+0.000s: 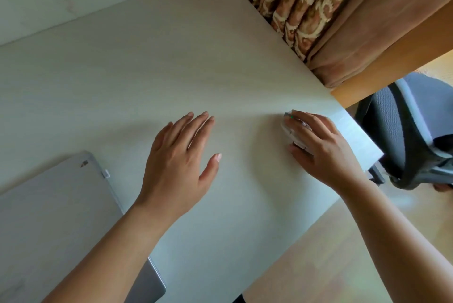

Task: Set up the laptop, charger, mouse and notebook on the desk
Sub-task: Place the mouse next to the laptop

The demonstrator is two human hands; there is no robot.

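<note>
Soft daylight, faint shadows on the desk (147,70); slight blur, wide-angle edge distortion.

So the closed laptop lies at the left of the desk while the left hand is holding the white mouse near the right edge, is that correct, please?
Not quite: the head view shows the right hand holding the white mouse. The left hand is open and empty. The closed laptop does lie at the left of the desk.

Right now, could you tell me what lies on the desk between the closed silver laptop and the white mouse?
Only the open left hand, above bare pale desk; the head view shows nothing else between the silver laptop and the white mouse under the right hand.
</note>
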